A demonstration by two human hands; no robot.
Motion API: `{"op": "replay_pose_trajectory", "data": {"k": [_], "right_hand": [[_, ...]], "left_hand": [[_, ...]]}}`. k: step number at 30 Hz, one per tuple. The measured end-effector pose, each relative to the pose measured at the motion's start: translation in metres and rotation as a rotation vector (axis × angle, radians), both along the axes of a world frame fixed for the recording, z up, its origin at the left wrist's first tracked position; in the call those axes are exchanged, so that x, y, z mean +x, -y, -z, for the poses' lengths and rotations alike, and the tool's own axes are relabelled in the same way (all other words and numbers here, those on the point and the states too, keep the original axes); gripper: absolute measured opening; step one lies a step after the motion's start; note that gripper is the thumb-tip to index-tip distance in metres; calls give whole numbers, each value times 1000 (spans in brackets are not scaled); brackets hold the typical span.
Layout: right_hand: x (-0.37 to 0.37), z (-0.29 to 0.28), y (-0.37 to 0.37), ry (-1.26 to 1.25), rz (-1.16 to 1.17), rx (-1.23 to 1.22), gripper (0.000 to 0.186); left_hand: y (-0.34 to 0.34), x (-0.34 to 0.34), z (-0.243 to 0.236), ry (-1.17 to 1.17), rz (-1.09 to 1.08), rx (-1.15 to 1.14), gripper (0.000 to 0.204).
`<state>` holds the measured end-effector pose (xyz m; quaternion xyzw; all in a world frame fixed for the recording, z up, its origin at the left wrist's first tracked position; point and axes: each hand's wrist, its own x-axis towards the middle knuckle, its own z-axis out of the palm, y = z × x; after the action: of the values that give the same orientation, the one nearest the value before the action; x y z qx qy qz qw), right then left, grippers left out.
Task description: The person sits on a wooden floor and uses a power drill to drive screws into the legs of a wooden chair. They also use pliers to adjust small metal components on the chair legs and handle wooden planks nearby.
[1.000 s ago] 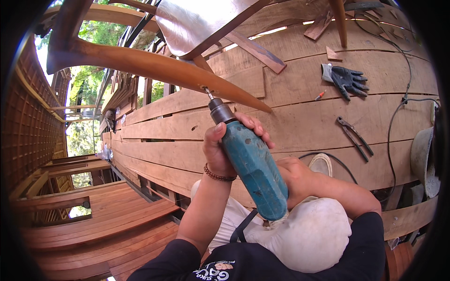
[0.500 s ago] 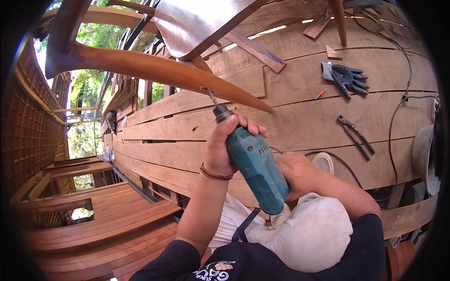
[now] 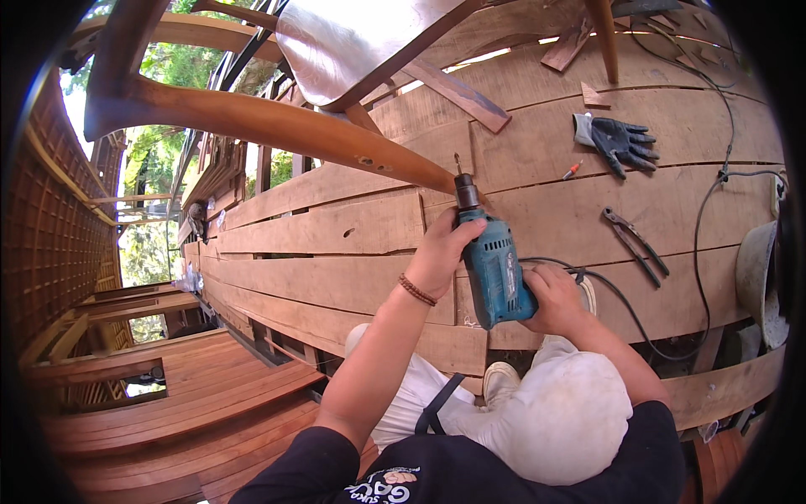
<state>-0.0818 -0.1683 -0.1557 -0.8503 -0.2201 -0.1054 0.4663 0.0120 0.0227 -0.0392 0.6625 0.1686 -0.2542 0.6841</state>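
A teal power drill [image 3: 495, 273] with a black chuck is held between both my hands, its bit pointing away from me. My left hand [image 3: 441, 252] grips the front of its body just behind the chuck. Around the handle end, at the right, my right hand [image 3: 550, 294] is closed, its fingers partly hidden by the drill. Beyond the drill lies the wooden chair's long brown leg [image 3: 294, 134], with two small holes [image 3: 369, 162] in its side. The bit stands clear of those holes, off to their right near the tapered tip of the leg.
On the plank floor [image 3: 336, 277] to the right lie a black-and-grey work glove [image 3: 620, 143], an orange-tipped small tool [image 3: 573, 170] and pincers [image 3: 635, 246]. A dark power cord [image 3: 701, 277] loops along the right. Wood offcuts [image 3: 462, 97] lie farther off.
The drill has come away from the hole in the chair leg and swung right, its bit now free. My left hand moved right with it, turning to hold its body.
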Motion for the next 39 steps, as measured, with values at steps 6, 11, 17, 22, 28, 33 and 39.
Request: {"op": "replay_pose_trajectory", "data": {"k": [6, 11, 17, 22, 28, 33, 39], "right_hand": [[18, 32, 24, -23, 28, -279, 52], [45, 71, 44, -117, 19, -518, 48], [66, 96, 51, -55, 13, -603, 36], [78, 108, 47, -79, 0, -665, 35], [103, 98, 38, -81, 104, -713, 40], [96, 68, 23, 120, 245, -569, 39], [63, 66, 37, -196, 243, -347, 21]], "left_hand": [[-74, 17, -66, 658, -184, 266, 38], [-67, 63, -174, 1086, -99, -199, 53], [-13, 94, -200, 1140, -165, -56, 24], [-8, 105, -189, 1194, -383, -18, 21], [-3, 105, -188, 1215, -321, 4, 15], [-7, 102, -189, 1189, -341, -37, 15], [-11, 103, -186, 1212, -335, -70, 14]]}}
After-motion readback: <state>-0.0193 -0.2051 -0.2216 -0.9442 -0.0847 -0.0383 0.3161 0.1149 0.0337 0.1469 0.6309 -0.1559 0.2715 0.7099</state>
